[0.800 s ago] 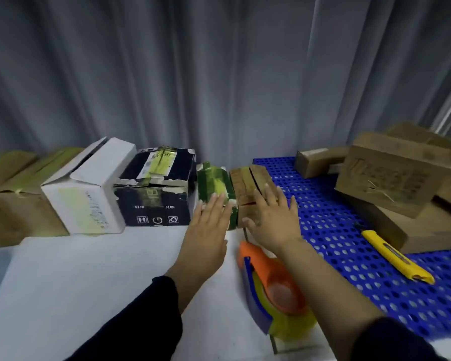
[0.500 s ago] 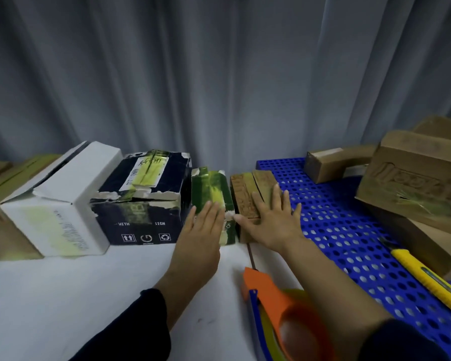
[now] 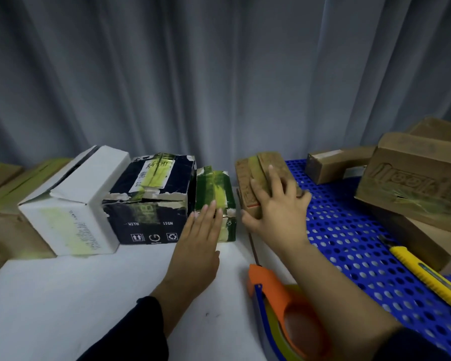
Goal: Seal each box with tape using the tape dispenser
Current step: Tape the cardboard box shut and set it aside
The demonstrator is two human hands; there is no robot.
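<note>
Head view: grey curtain [image 3: 219,74] across the back. White table [image 3: 63,295] on the left, blue perforated mat [image 3: 349,230] on the right. On the mat: yellow cutter [image 3: 427,277] near the right edge, big cartons [image 3: 414,178] stacked behind it, small carton [image 3: 333,162] at the back. Far left: more brown cartons [image 3: 0,204], partly out of frame.

Row along the table's back, L to R: white box [image 3: 76,204], navy box [image 3: 154,194], green box [image 3: 214,188], packed side by side, each w/ yellowish tape. Then a gap, then brown box [image 3: 261,173] where table meets mat, w/ a yellowish strip along its top seam.

Dispenser [image 3: 284,308], orange w/ blue frame and yellow roll, lies at the bottom of the frame under the R forearm, untouched.

L hand [image 3: 201,243] is flat, fingers straight and together, tips at green box's near top edge. R hand [image 3: 276,209] lies on brown box, fingers spread over the top, thumb at its near end, nothing pinched.
</note>
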